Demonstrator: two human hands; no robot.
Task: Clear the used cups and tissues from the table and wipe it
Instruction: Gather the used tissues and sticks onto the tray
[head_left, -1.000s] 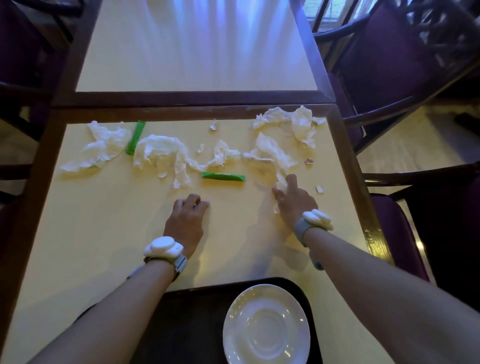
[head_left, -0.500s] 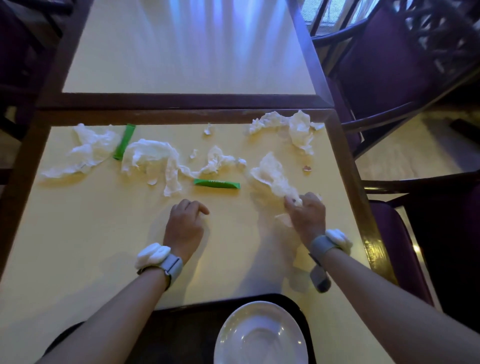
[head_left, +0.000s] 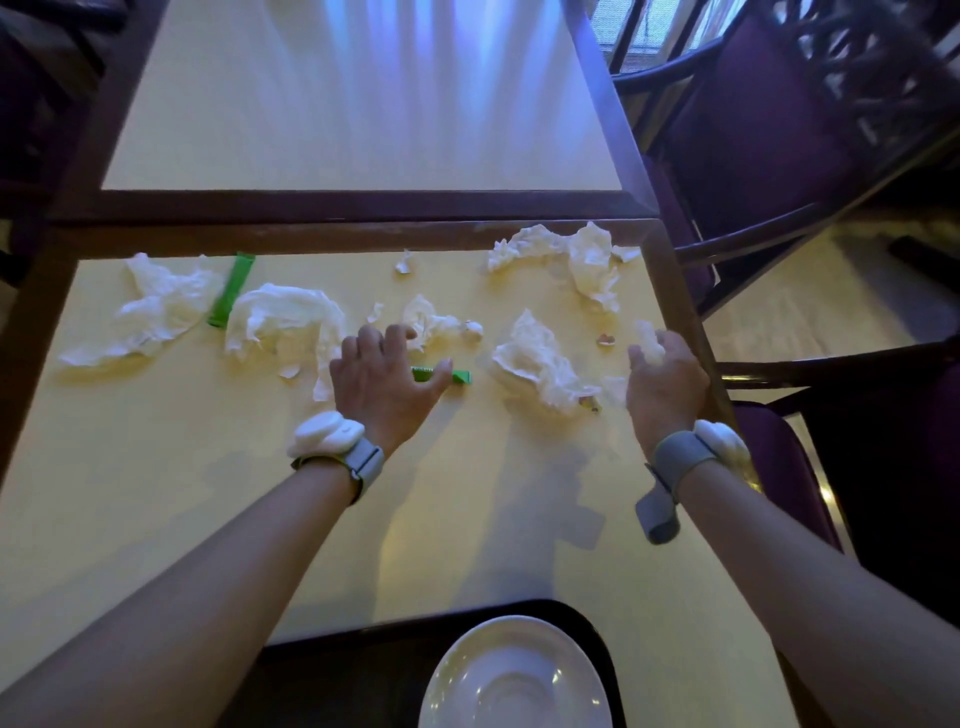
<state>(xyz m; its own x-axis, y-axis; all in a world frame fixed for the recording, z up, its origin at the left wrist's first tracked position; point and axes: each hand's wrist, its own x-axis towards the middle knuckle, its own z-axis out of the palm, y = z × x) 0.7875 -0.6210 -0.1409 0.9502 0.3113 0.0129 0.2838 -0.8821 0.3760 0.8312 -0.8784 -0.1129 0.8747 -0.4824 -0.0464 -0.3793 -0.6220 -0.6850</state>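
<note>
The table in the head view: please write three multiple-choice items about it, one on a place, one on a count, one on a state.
1. Where is the white saucer?
A. on the dark tray at the near edge
B. on the far table
C. among the tissues

2. How many green sachets lie on the table?
A. none
B. two
C. five

3. What is the right hand doing?
A. resting flat and empty
B. holding a cup
C. curled around a piece of tissue

Key: 1 A, the saucer sits on the tray nearest the camera. 2 B, one sachet lies far left, the other under the left hand. 3 C, white tissue shows at its fingers.
</note>
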